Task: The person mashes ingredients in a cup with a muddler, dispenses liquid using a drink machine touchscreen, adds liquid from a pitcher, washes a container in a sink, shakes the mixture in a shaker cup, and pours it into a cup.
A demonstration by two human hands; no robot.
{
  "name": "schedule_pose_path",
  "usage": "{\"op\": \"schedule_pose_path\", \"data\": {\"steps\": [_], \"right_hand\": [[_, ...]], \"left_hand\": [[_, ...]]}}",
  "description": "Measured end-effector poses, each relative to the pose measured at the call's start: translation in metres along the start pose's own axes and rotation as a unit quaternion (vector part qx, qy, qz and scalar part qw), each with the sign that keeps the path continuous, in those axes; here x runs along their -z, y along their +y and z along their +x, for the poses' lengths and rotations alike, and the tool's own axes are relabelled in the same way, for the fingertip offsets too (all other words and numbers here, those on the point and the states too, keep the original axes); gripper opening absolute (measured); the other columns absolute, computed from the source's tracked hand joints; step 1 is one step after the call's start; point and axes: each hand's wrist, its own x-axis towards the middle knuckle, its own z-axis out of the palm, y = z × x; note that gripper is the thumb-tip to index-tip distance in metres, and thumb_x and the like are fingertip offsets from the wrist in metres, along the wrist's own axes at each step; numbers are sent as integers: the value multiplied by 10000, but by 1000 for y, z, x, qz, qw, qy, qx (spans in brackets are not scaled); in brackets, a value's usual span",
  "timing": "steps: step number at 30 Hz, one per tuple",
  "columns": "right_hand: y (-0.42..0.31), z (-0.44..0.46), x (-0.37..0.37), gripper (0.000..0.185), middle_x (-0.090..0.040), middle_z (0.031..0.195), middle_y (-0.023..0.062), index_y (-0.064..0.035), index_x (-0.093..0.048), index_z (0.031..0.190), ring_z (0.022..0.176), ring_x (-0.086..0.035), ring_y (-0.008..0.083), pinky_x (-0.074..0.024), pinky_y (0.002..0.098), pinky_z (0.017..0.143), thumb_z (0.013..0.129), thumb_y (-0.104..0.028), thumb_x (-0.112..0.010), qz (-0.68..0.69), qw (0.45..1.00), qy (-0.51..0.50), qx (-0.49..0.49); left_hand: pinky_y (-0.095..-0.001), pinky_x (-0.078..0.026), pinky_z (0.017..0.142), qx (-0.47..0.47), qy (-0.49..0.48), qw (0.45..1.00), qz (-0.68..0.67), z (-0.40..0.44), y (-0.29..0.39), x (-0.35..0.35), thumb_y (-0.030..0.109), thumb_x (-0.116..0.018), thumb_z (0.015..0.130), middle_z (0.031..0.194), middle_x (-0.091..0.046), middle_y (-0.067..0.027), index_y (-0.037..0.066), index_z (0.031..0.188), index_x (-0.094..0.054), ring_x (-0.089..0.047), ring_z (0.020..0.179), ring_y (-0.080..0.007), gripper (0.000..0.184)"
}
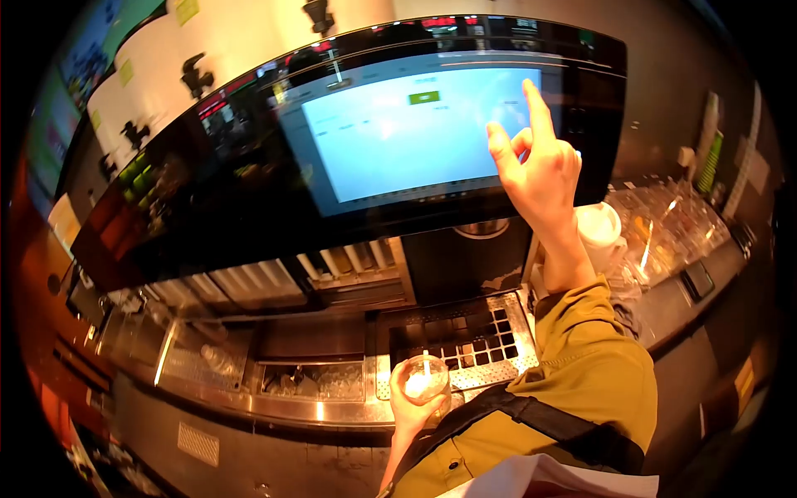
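My right hand [538, 162] is raised in front of a wide black machine's lit blue screen [415, 141]. Its index finger points up at the screen's upper right corner, the thumb stands apart, and the other fingers are curled with nothing in them. Whether the fingertip touches the glass cannot be told. Lower down, my left hand [408, 408] is wrapped round a clear cup [438, 383] with something pale inside. The cup is at the front left edge of a metal drip grate [516, 332].
Ice bins [311, 382] are set in the steel counter left of the grate. White containers with black taps [274, 25] stand behind the machine. Right of my forearm are a white tub [598, 224] and clear plastic containers [664, 224].
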Motion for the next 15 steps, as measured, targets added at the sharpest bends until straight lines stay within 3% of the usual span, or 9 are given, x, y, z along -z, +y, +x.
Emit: {"op": "schedule_pose_path", "data": {"steps": [5,15], "right_hand": [[25,5,5,573,-462,404,30,20,-463,1215,340,-476,187,-385,309,397,759,-292,-614,-49,999,12,-14],[27,10,7,546,-440,398,20,-24,-486,1219,336,-457,181,-381,297,399,763,-293,-617,-50,999,-6,-4]], "left_hand": [[-388,-348,966,13,4,1000,6,1,-4,-2,147,-779,551,1210,-436,-141,19,1261,-327,-447,1114,-254,851],[-387,-359,958,7,-6,1000,26,1,-1,0,171,-795,553,1208,-432,-136,31,1263,-333,-459,1097,-257,859]]}}
